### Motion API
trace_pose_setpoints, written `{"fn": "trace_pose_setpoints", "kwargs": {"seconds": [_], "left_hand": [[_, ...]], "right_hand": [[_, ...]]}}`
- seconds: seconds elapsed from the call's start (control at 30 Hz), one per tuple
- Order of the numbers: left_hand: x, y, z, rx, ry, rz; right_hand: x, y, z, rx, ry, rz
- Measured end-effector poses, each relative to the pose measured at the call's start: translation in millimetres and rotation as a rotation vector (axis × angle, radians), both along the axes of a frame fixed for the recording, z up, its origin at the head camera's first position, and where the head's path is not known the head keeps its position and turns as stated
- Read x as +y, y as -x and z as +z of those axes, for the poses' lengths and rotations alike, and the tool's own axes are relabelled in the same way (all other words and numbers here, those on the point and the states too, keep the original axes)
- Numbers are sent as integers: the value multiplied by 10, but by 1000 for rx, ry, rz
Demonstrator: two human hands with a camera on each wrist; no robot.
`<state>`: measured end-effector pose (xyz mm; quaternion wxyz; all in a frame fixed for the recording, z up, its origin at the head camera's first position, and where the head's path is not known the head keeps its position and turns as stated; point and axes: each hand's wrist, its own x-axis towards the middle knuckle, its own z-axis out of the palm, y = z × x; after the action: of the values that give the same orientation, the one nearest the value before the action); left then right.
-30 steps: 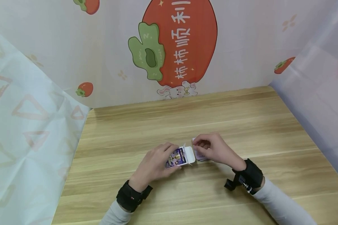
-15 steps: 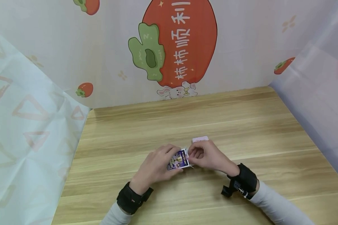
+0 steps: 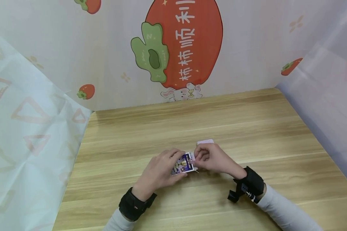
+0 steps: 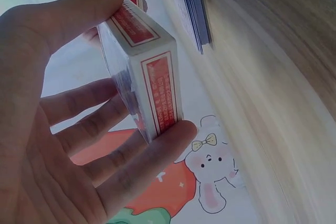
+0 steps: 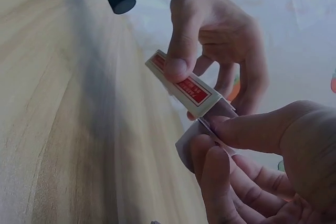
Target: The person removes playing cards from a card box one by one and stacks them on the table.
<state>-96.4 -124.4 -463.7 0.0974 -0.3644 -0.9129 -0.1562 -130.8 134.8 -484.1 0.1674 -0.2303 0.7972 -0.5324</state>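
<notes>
My left hand [image 3: 157, 168] grips a small playing card box [image 3: 182, 163] with a purple picture front, thumb on one narrow side and fingers on the other. In the left wrist view its white edges carry red panels, and the box [image 4: 164, 93] is tilted. At its open end my right hand [image 3: 215, 160] pinches pinkish playing cards [image 3: 192, 157] between thumb and index finger; they stick out of the box. The right wrist view shows the box's end flap [image 5: 186, 144] folded out by those fingertips. Behind the right hand a stack of cards [image 3: 205, 141] lies on the table, partly hidden.
The wood-grain table [image 3: 127, 134] runs back to a pale cloth backdrop [image 3: 112, 48] printed with persimmons and a rabbit. More cloth hangs along the left and right sides. Each wrist wears a black strap with a camera [image 3: 233, 196].
My right hand has moved left and nearer, from the card stack to the box's open end, and pinches cards there. A little more card now shows at the opening. The left hand stays put.
</notes>
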Motion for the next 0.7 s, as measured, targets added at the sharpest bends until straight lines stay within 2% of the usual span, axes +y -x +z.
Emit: {"fn": "trace_pose_setpoints", "kwargs": {"seconds": [0.23,0.4,0.7], "left_hand": [[-33,31,7,7,1,5],[-48,48,12,-8,0,12],[-65,56,11,-20,9,38]], "right_hand": [[20,23,9,-182,81,-2],[42,31,33,-261,119,-4],[73,60,64,-226,79,-9]]}}
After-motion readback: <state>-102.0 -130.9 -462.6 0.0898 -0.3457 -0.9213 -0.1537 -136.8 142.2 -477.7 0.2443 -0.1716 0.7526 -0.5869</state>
